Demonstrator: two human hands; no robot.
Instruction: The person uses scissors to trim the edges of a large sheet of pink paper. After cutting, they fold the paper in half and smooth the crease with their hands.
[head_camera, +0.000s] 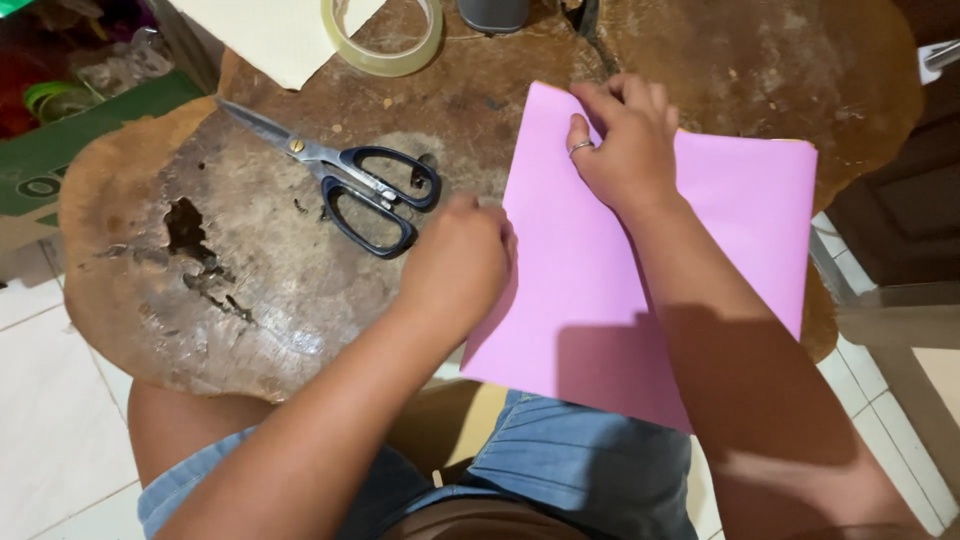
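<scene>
Paper, a pink sheet (640, 290), lay on the wooden table (200, 290), its long axis running from my lap toward the far edge and tilted slightly right. My left hand (462, 262) curled closed at its left edge; my right hand (625, 145) pressed flat near its top corner. Scissors (345, 178) lay just left, blades pointing away-left.

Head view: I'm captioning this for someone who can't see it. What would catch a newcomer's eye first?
A large pink paper sheet lies on the right of a worn wooden table, overhanging its near edge. The left hand presses its left edge and the right hand its top corner. Left of them lie black-handled scissors.
</scene>
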